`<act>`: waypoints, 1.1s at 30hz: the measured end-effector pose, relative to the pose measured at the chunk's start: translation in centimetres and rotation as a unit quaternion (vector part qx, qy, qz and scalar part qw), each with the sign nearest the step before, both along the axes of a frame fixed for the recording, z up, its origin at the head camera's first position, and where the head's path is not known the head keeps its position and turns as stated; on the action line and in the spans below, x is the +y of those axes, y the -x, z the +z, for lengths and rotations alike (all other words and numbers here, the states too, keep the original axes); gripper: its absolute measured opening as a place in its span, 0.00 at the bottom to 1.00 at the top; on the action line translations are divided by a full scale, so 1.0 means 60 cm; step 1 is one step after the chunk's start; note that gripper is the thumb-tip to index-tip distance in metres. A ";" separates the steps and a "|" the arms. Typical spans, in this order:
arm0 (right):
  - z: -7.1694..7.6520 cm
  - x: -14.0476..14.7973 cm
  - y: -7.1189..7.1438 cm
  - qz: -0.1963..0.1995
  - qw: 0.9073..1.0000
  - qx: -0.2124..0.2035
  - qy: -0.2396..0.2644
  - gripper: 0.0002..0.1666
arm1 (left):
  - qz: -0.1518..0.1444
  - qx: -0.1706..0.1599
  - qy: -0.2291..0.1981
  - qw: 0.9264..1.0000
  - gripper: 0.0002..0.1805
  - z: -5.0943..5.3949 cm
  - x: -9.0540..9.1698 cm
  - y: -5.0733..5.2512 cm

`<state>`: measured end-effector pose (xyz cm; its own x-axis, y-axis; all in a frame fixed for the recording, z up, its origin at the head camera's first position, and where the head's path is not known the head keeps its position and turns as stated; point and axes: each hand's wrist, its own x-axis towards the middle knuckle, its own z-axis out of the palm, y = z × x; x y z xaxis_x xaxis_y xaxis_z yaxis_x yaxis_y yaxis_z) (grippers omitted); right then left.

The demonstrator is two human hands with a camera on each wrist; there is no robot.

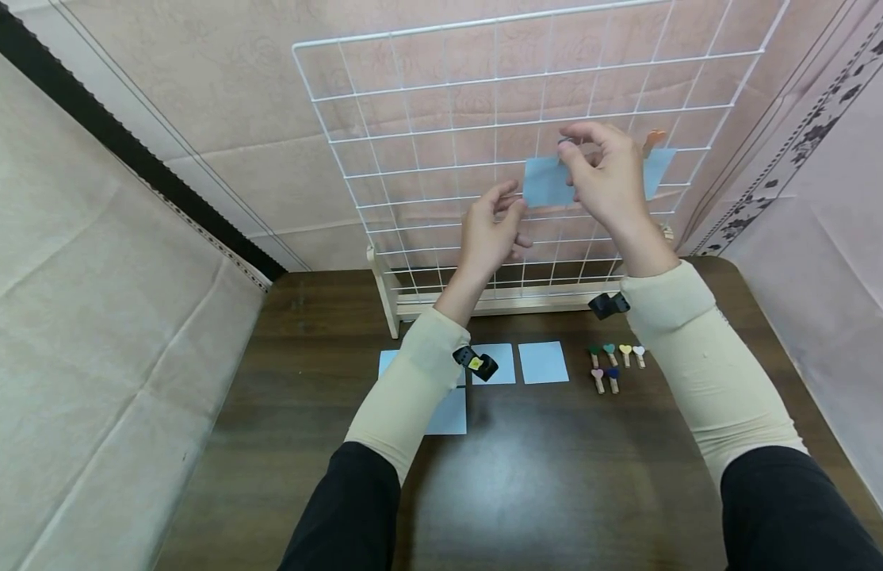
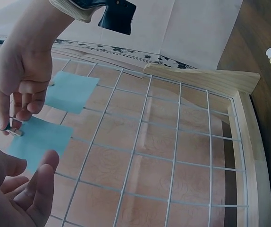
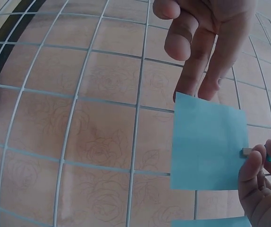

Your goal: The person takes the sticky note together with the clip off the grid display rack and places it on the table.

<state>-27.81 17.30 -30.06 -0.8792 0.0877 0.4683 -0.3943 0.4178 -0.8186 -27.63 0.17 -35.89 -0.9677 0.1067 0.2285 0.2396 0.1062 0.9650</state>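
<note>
A light-blue square of paper (image 1: 544, 182) lies against the white wire grid (image 1: 441, 127). My right hand (image 1: 605, 174) pinches a small wooden clothespin (image 3: 246, 152) at the paper's upper edge; a bit of green shows between the fingertips in the right wrist view. My left hand (image 1: 487, 230) is at the paper's lower left corner, its fingers loosely extended and the fingertips at the paper's edge. To the right, partly behind my right hand, a second blue paper (image 1: 659, 170) hangs on the grid with an orange clip (image 1: 654, 141) at its top.
Several more blue papers (image 1: 544, 362) lie on the dark wooden table (image 1: 527, 492), some partly under my left forearm. Several clothespins with coloured hearts (image 1: 613, 379) lie right of them. The grid stands in a pale wooden base (image 1: 386, 293) near the back cloth.
</note>
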 end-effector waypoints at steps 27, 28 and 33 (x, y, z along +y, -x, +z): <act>-0.001 -0.002 -0.001 -0.014 1.000 0.014 0.004 0.14 | 0.015 0.061 0.065 0.996 0.14 -0.001 0.011 0.004; -0.001 -0.002 -0.001 -0.016 1.000 0.014 0.004 0.14 | 0.016 0.061 0.065 0.996 0.14 -0.001 0.011 0.005; 0.001 -0.002 -0.002 -0.023 1.000 0.018 0.001 0.13 | 0.017 0.066 0.065 0.996 0.15 -0.001 0.011 0.005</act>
<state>-27.69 17.16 -29.98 -0.8564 0.1284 0.5001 -0.4047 0.4346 -0.8046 -27.91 0.83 -35.96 -0.9338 0.1111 0.3402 0.3574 0.2388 0.9029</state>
